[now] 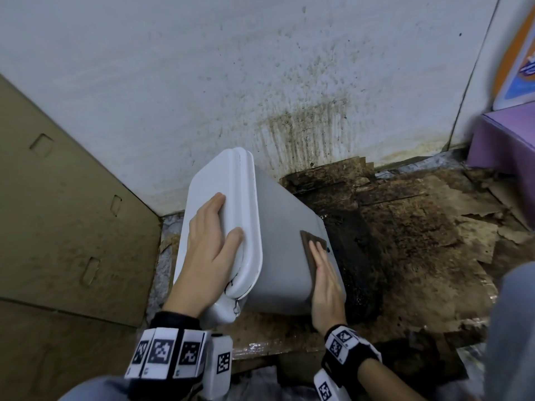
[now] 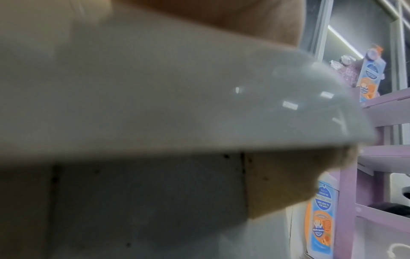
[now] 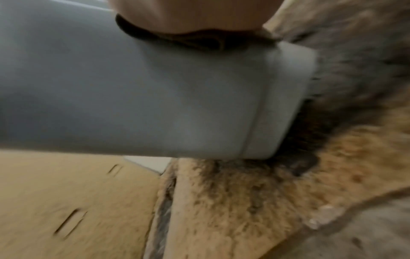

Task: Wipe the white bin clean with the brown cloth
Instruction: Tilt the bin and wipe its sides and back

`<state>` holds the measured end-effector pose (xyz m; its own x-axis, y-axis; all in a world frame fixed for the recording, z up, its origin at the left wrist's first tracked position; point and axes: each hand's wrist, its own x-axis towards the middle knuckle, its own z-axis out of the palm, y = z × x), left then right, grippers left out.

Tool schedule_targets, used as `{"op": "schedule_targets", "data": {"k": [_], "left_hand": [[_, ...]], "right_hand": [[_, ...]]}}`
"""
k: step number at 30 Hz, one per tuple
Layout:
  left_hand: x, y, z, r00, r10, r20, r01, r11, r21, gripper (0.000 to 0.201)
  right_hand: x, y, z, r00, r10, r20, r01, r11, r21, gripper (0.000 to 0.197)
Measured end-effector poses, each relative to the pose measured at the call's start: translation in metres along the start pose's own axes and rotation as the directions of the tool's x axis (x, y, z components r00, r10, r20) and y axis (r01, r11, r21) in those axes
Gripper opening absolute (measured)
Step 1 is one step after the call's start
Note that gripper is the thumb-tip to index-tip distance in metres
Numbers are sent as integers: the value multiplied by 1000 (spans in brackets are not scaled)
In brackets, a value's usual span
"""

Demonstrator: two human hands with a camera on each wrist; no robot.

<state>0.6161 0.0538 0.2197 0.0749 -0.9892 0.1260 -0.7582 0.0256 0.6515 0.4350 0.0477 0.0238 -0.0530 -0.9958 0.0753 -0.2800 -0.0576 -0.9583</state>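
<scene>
The white bin (image 1: 278, 227) leans tilted to the left on the dirty floor, its lid (image 1: 228, 192) closed and facing up-left. My left hand (image 1: 212, 235) lies flat on the lid with its fingers spread. My right hand (image 1: 324, 273) presses the brown cloth (image 1: 311, 247) flat against the bin's right side wall, fingers straight. In the right wrist view the cloth (image 3: 184, 39) shows bunched under the palm against the bin's wall (image 3: 155, 96). The left wrist view is filled by the blurred lid (image 2: 177, 105).
A stained white wall (image 1: 260, 82) stands behind the bin. A brown cardboard box (image 1: 58, 212) is close on the left. Torn, grimy cardboard (image 1: 419, 227) covers the floor to the right. A purple shelf unit (image 1: 506, 140) stands at the far right.
</scene>
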Motion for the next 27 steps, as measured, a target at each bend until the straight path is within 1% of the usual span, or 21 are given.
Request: {"op": "schedule_targets", "data": {"k": [2, 3, 6, 9, 11, 13, 15, 16, 18, 20, 21, 23, 27], "left_hand": [[0, 2, 1, 1000, 0, -1, 0, 1000, 6, 74], [-1, 3, 1, 1000, 0, -3, 0, 1000, 14, 74], [-1, 5, 1, 1000, -14, -5, 14, 1000, 20, 70], [-1, 5, 0, 1000, -20, 2, 20, 1000, 15, 71], [0, 6, 1, 1000, -23, 3, 23, 1000, 21, 70], [1, 7, 3, 1000, -20, 2, 20, 999, 25, 69], [1, 8, 4, 1000, -9, 6, 8, 1000, 30, 71], [1, 8, 4, 1000, -6, 9, 6, 999, 34, 73], [1, 8, 3, 1000, -9, 12, 8, 999, 41, 72], [1, 8, 3, 1000, -9, 7, 9, 999, 49, 68], [0, 7, 2, 1000, -6, 4, 6, 999, 49, 67], [0, 7, 2, 1000, 1, 3, -2, 999, 38, 67], [0, 6, 3, 1000, 12, 13, -13, 1000, 18, 66]], "right_hand": [[3, 12, -3, 995, 95, -6, -94, 994, 46, 56], [4, 12, -3, 993, 122, 0, -121, 990, 66, 55], [8, 3, 3, 985, 171, 20, -172, 982, 73, 52], [12, -22, 7, 979, 198, 47, -202, 976, 85, 51], [13, -53, 8, 985, 149, 83, -155, 985, 81, 51], [16, -91, 10, 986, 54, 160, -67, 995, 71, 51], [26, -122, 11, 964, -41, 262, 23, 997, 69, 50], [33, -131, 10, 948, -61, 311, 32, 995, 98, 49], [49, -136, 6, 911, -60, 407, -10, 986, 168, 48], [61, -132, 2, 877, -97, 471, 25, 987, 156, 49], [67, -128, 1, 862, -115, 493, 45, 987, 151, 50], [83, -122, 2, 843, -121, 524, 46, 987, 154, 50], [124, -112, -1, 802, -73, 593, 2, 993, 119, 52]]}}
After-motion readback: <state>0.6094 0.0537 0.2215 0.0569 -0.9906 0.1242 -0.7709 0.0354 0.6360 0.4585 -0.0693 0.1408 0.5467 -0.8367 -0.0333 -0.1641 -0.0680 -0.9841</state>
